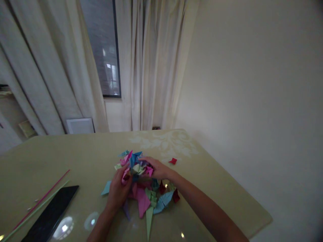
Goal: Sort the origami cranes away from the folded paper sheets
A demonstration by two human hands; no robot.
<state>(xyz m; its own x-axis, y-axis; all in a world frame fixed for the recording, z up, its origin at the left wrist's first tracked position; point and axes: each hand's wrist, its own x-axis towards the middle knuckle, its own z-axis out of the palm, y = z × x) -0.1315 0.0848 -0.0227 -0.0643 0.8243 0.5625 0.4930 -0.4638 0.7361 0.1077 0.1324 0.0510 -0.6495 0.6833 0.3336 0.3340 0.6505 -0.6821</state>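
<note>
A heap of colourful origami paper cranes point(138, 168) in pink, blue, pale green and lilac lies between my two hands on the table. My left hand point(120, 188) curls round the near left side of the bunch, fingers bent against the paper. From the right, my right hand point(157, 168) reaches over and grips the other side. Closer to me, more folded pieces spread out: a pink one point(143, 201), a light blue one point(164, 201) and a pale green one point(150, 197). A red folded piece point(173, 161) lies apart at the right. My fingers partly hide the bunch.
On the left of the pale table point(88, 158) lie a black flat, shiny object point(52, 211), a thin pink stick point(42, 198) and a pale green stick point(40, 207). A wall point(252, 101) runs along the right; curtains point(161, 67) hang behind.
</note>
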